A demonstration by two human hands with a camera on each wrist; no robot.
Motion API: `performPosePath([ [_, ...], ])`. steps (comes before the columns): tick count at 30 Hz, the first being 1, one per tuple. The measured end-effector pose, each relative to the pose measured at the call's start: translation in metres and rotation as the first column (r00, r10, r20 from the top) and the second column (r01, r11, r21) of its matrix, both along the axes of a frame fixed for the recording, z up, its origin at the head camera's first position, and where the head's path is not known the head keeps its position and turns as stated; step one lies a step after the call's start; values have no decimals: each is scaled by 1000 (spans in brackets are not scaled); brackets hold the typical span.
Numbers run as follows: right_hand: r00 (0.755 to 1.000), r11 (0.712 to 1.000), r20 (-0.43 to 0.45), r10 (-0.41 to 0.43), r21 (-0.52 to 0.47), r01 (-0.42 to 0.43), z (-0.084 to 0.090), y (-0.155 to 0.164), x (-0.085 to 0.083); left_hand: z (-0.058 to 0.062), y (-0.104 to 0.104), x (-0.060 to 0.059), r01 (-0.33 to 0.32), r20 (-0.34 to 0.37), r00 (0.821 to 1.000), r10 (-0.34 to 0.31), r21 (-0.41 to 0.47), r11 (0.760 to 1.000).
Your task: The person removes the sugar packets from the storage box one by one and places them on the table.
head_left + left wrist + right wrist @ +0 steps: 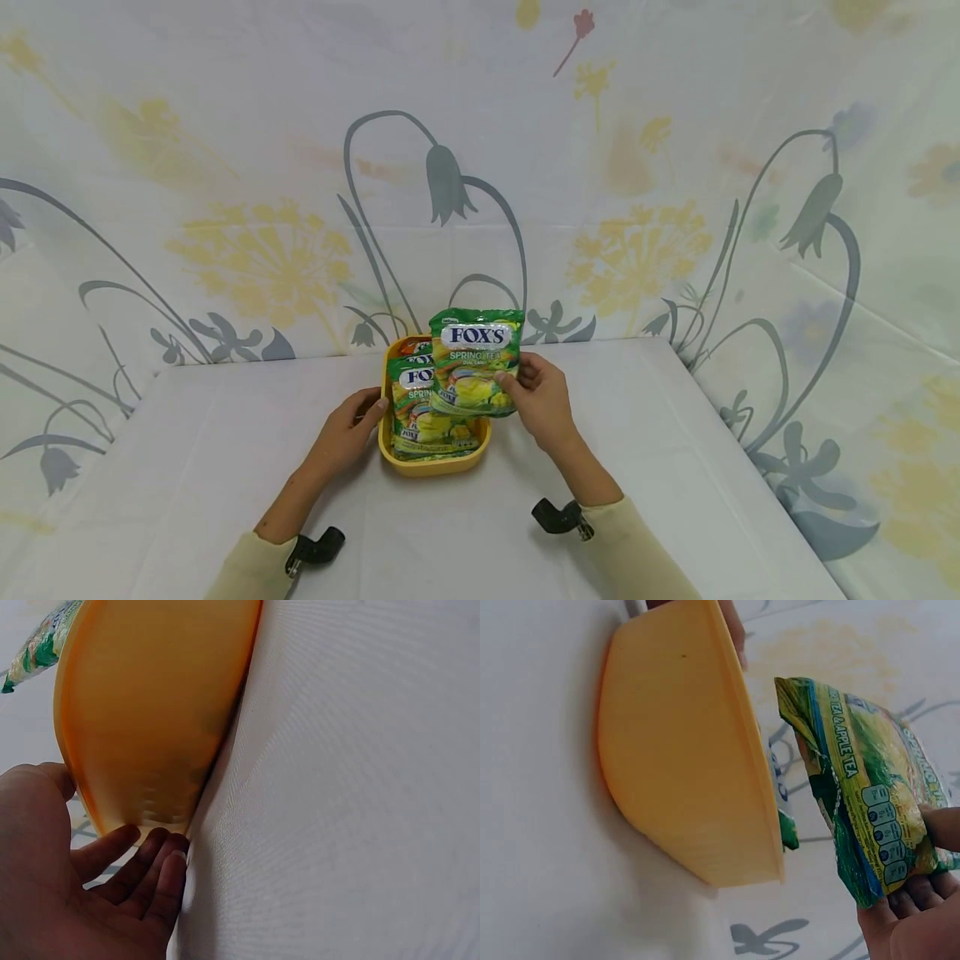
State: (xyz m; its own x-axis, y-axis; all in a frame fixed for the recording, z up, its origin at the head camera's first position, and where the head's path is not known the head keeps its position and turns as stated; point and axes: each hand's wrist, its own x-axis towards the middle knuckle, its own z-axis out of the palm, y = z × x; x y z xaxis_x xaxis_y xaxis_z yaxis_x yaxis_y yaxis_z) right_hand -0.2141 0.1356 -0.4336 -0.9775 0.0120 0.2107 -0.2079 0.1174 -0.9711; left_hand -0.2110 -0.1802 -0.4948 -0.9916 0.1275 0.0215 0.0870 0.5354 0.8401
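My right hand (546,404) pinches a green bag of Fox's Spring Tea candy (474,357) by its right side, thumb on the front. The bag is held upright above a yellow plastic tub (433,468), overlapping its right part in the head view. Inside the tub lie more Fox's candy bags (423,427), partly hidden behind the raised one. At the tub's left side is my left hand (347,435). In the left wrist view its thumb rests at the rim, while the loosely bent fingers (171,889) lie against the outer wall (150,712).
A white cloth covers the table (637,467) under the tub. Behind it hangs a flower-patterned sheet (450,83), which also rises along both sides. Black wrist mounts (318,547) stick out from both sleeves.
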Motion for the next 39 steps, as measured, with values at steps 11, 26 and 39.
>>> performPosePath([
  [11, 997, 992, 41, -71, -100, 75, -2, 21, -14, 0, 0, 0, -6, 8, 1000, 6, -5, 1000],
  [26, 979, 971, 101, -175, -146, 188, -15, 49, -32, -1, -1, 0, -3, 3, 1000, 3, 3, 1000],
  [39, 963, 961, 149, -223, -135, 243, -29, 65, -40, 0, 0, 1, -6, 4, 1000, 6, 4, 1000],
])
